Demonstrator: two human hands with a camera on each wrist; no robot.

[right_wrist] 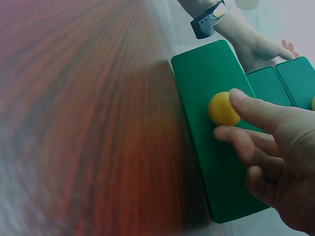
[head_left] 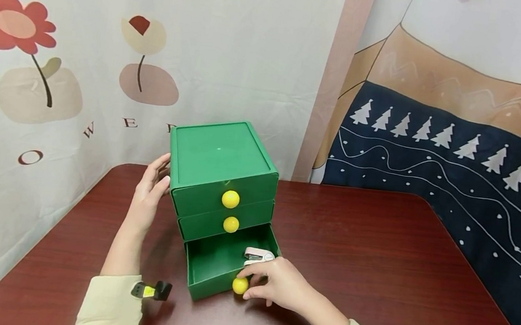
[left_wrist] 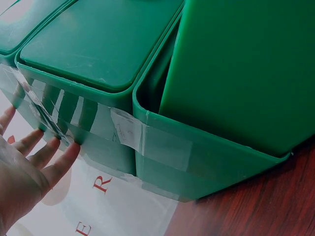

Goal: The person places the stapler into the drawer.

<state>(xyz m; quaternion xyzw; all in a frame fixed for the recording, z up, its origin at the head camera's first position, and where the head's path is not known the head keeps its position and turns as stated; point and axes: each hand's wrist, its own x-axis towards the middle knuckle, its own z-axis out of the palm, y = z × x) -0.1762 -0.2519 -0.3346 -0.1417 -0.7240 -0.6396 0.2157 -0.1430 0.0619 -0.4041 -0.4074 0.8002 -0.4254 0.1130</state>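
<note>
A green drawer cabinet stands on the table, its bottom drawer pulled out and the two above it closed. Inside the open drawer, toward its right side, lies a small pink and white stapler, partly covered in the head view by my right hand. That hand pinches the bottom drawer's round yellow knob between thumb and finger. On the cabinet's left side, my left hand rests its spread, fairly straight fingertips against the taped wall.
Yellow knobs also sit on the top drawer and middle drawer. Clear tape runs along the cabinet's side. The dark red wooden table extends to both sides, with a printed curtain behind it.
</note>
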